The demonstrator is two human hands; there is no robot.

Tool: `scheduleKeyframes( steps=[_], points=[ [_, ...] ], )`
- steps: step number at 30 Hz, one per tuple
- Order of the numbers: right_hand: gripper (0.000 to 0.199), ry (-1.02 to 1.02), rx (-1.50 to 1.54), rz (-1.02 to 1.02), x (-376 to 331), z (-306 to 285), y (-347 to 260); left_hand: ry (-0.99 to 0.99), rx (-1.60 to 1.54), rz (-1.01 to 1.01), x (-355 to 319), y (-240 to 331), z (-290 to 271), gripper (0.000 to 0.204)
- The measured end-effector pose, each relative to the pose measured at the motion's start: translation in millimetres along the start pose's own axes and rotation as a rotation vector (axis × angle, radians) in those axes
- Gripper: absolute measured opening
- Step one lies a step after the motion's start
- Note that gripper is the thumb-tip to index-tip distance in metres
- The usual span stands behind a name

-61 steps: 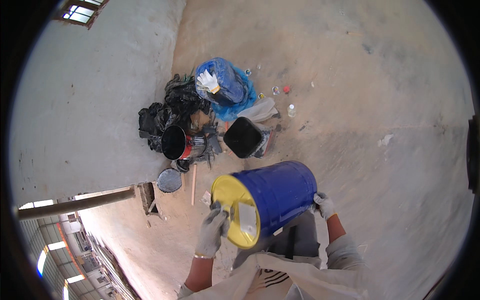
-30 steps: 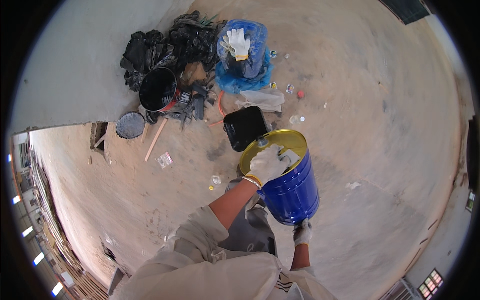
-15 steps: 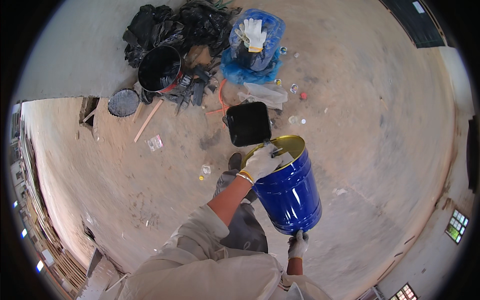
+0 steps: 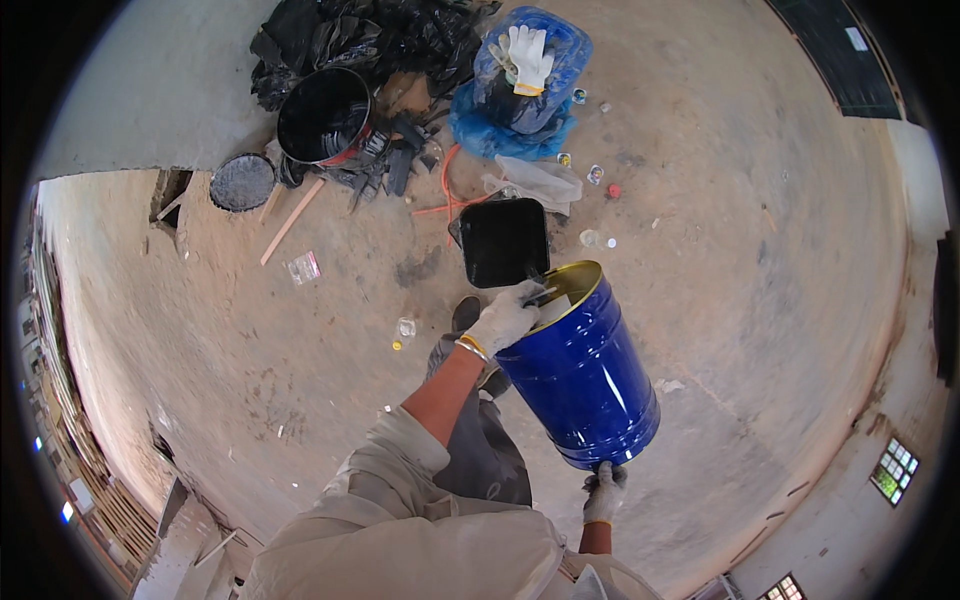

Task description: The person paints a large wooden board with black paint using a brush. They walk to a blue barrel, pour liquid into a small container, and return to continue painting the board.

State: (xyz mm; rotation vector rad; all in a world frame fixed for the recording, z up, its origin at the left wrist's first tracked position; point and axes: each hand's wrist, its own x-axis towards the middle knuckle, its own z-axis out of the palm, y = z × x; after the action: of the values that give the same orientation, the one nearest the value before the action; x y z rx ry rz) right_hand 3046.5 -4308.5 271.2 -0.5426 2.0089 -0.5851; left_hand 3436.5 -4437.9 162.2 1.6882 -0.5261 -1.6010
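A shiny blue metal drum [image 4: 590,385] with a yellow-gold rim hangs tilted in front of me, its mouth towards a black square tub [image 4: 505,242]. My left hand [image 4: 507,317], in a whitish soiled glove, is closed at the drum's mouth. It grips a trowel-like tool with a thin metal shank and a pale flat blade [image 4: 553,311] inside the drum; the handle is mostly hidden by the fingers. At the drum's base, my gloved right hand [image 4: 605,492] is closed on the bottom edge, with dark stains on its fingertips.
Beyond the tub lie an orange hose [image 4: 447,185] and clear plastic sheeting [image 4: 545,185]. A blue container [image 4: 570,60] with white gloves [image 4: 530,62] on it stands behind. Far left are an open black drum [image 4: 322,115], black plastic bags [image 4: 420,45], a round lid [image 4: 242,182] and a wood strip [image 4: 292,222].
The drum's base has swung slightly right, with my right hand moving along with it. My left hand has shifted a little left and up at the mouth.
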Motion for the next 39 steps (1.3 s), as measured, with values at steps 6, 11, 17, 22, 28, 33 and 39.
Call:
scheduleKeyframes(
  steps=[6,11,17,22,28,33,39],
  points=[
    [0.019,0.013,-0.031,-0.036,-8.2,-0.9,-20.9,-0.027,-0.013,0.056,-6.5,5.2,-16.6,0.048],
    [0.018,-0.008,-0.068,-0.024,-13.1,-1.1,-30.2,-0.026,-0.079,0.009,-6.6,1.9,-18.6,0.049],
    [0.021,0.006,-0.086,-0.044,-17.6,2.7,-33.6,-0.087,-0.178,-0.035,-0.7,1.8,-21.0,0.050],
    [0.021,0.019,-0.096,-0.045,-19.8,1.6,-33.4,-0.050,-0.064,0.020,-7.6,4.9,-25.1,0.057],
    [0.020,-0.003,-0.089,-0.044,-26.3,-1.9,-39.9,-0.107,-0.155,0.044,-6.9,-3.6,-26.4,0.060],
    [0.021,0.031,-0.088,-0.029,-29.3,-3.5,-39.3,-0.108,-0.173,0.023,-13.2,13.4,-26.8,0.060],
    [0.020,0.057,-0.110,-0.014,-32.0,-4.1,-43.3,-0.128,-0.196,0.009,-7.9,8.2,-24.5,0.060]
  ],
)
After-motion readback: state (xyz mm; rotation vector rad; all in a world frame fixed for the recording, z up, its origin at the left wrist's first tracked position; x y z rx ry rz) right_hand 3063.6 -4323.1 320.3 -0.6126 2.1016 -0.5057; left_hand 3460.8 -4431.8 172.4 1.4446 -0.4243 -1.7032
